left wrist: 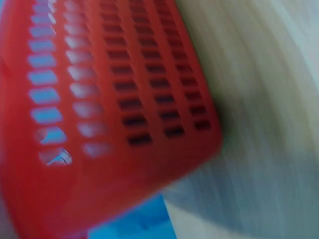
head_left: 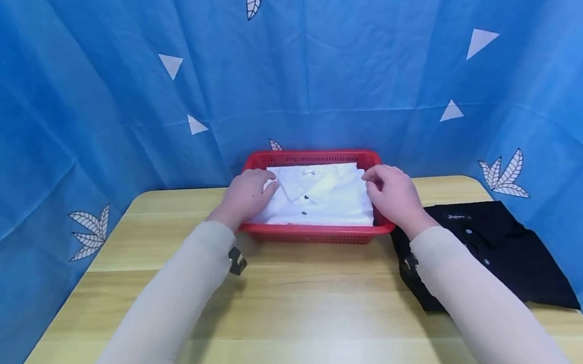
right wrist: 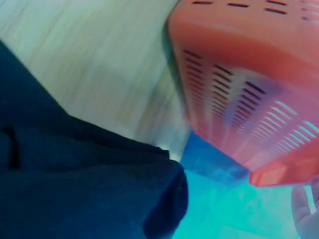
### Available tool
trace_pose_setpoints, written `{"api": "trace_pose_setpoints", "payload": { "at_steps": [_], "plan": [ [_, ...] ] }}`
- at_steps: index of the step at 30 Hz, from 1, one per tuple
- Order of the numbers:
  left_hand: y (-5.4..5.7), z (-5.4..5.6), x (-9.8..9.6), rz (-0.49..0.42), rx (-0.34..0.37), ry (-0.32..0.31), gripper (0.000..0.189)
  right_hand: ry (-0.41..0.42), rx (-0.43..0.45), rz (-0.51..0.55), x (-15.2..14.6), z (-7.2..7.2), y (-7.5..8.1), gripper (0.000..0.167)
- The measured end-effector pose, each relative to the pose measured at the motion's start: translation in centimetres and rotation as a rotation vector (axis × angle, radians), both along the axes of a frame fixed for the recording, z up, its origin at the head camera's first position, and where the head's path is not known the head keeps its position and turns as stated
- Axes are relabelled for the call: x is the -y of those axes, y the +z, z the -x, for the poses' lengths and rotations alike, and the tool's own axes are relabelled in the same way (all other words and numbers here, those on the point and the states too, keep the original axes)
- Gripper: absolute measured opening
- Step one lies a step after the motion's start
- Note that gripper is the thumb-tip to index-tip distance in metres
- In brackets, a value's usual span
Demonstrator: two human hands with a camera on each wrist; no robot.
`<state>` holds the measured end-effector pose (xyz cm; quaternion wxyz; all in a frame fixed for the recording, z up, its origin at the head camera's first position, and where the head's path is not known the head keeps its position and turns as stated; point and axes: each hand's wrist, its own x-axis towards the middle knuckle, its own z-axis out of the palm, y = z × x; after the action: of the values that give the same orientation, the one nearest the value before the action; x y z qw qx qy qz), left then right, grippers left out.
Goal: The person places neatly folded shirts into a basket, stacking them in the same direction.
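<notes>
A folded white shirt [head_left: 320,207] with a collar and dark buttons lies inside a red plastic basket [head_left: 313,230]. My left hand [head_left: 249,194] reaches over the basket's left end, its fingers and thumb at the shirt's left edge. Over the right end, my right hand [head_left: 393,195] has its fingers bent loosely at the shirt's right edge, with a gap between thumb and forefinger. Part of the right hand's fingers [right wrist: 301,211] shows past the basket rim in the right wrist view. In the left wrist view only the slotted basket wall [left wrist: 114,164] shows, blurred.
A folded black shirt [head_left: 504,252] with buttons lies on the wooden table [head_left: 306,316] to the right of the basket, partly under my right forearm. A blue patterned curtain [head_left: 333,64] hangs behind the table and along both sides.
</notes>
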<state>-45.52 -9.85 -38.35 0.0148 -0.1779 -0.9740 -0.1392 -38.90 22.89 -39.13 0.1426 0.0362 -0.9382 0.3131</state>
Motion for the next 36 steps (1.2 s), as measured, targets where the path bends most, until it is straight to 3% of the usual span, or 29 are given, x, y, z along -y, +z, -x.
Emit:
{"api": "trace_pose_setpoints", "payload": {
  "at_steps": [3, 7, 10, 14, 18, 21, 25, 30, 36],
  "plan": [
    [0.5, -1.6, -1.0, -0.045, -0.016, -0.028, 0.055, -0.002, -0.02, 0.023, -0.6, -1.1, 0.2, 0.022],
    [0.6, -4.7, -3.0, -0.16, -0.024, -0.077, 0.052, -0.017, -0.05, 0.067, -2.0, -3.1, 0.2, 0.019],
    [0.6, -6.8, -4.8, -0.242, -0.036, -0.152, 0.049, -0.058, -0.098, 0.1, -3.5, -4.8, -0.1, 0.02],
    [0.6, -8.3, -7.0, -0.271, -0.083, -0.278, 0.045, -0.113, -0.155, 0.117, -5.4, -6.8, -0.5, 0.021],
    [0.6, -9.1, -8.6, -0.291, -0.086, -0.35, 0.043, -0.128, -0.188, 0.086, -6.9, -8.4, -0.8, 0.018],
    [0.7, -9.9, -9.6, -0.381, -0.032, -0.398, 0.042, -0.15, -0.211, 0.058, -8.4, -9.4, -0.7, 0.015],
    [0.4, -11.5, -11.2, -0.538, 0.083, -0.494, 0.043, -0.187, -0.197, 0.048, -10.8, -10.5, 0.5, 0.015],
    [-0.5, -13.4, -13.2, -0.637, 0.156, -0.607, 0.04, -0.212, -0.146, 0.031, -13.0, -11.6, 2.3, 0.02],
    [-1.4, -14.8, -15.8, -0.751, 0.273, -0.617, 0.037, -0.253, -0.08, -0.03, -15.2, -12.2, 2.8, 0.027]
  ]
}}
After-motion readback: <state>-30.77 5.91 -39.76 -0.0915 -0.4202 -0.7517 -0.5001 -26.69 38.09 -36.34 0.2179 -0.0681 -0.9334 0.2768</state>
